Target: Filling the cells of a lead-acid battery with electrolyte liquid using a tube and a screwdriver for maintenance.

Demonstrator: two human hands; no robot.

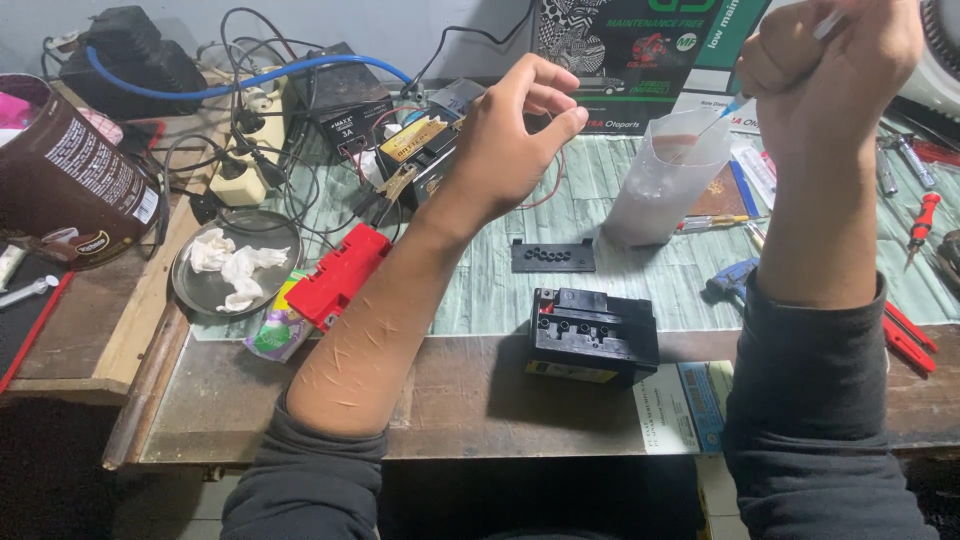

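Overhead, the right hand (pixel 835 55) is clenched around a slim syringe (pixel 770 75), held slantwise with its long axis running from the fist down-left, tip dipped into a translucent plastic jug (pixel 660 180), apparently to draw liquid. The left hand (pixel 515 125) hovers loose, grasping nothing, thumb and forefinger near each other. Below both, a small black battery (pixel 592 335) sits uncapped on the surface (pixel 470 390), its cap strip (pixel 552 256) just behind
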